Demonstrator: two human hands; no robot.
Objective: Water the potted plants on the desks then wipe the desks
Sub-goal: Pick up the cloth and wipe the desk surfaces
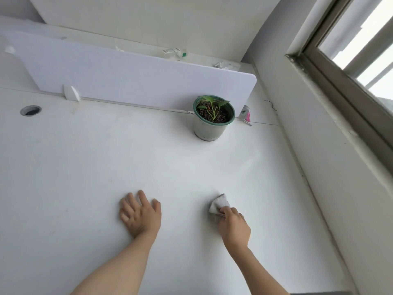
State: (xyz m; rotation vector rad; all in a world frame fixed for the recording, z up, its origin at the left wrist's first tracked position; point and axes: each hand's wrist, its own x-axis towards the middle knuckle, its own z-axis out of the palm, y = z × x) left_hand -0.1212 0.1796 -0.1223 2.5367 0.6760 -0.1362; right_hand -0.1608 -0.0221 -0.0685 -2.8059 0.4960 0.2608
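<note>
The white desk (85,167) fills most of the head view, its right edge running along a wall (319,167) below a window (340,86).

Left hand (139,213): palm down on the desk surface toward the near edge, about midway across. The fingers are straight and spread and hold nothing.

Right hand (234,225): also toward the near edge, to the right of the left hand and well apart from it. Its fingers are curled round a small white cloth (219,204). The bunched cloth sticks out past the fingertips and lies against the desk top.

A pale pot (209,129) with a dark green rim stands upright near the far right corner of the desk. It holds dark soil and a small green plant (212,105) with a few leaves. The pot is well apart from both hands.

A white divider panel (127,77) stands along the far edge, just behind the pot, held by a white bracket (71,93) at its base. A round cable hole (30,110) sits near the far left corner. A small pink-and-white packet (246,114) lies in the far right corner, just beside the pot and past the end of the panel. Small items lie behind the panel; they are too blurred to identify.
</note>
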